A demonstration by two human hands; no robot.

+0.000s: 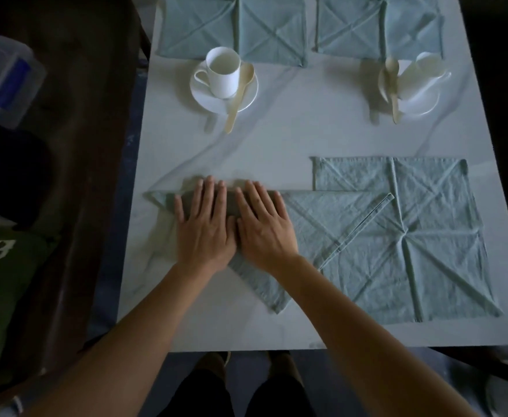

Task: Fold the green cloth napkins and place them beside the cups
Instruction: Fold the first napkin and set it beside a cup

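Pale green cloth napkin (322,219), folded into a triangle, lies on white marbled table (276,139) near its front edge, right corner overlapping flat square green napkin (421,254). Left hand (204,227) and right hand (264,224) side by side, fingers straight, pressing its left half; fingertips at far fold.

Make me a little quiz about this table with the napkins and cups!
1. True or false: the left hand and the right hand both lie flat on the folded napkin.
2. How many cups are on the table?
3. The spoon by the upright cup rests on: A the saucer, B a napkin, C the floor.
Key: 1 true; 2 two; 3 A.
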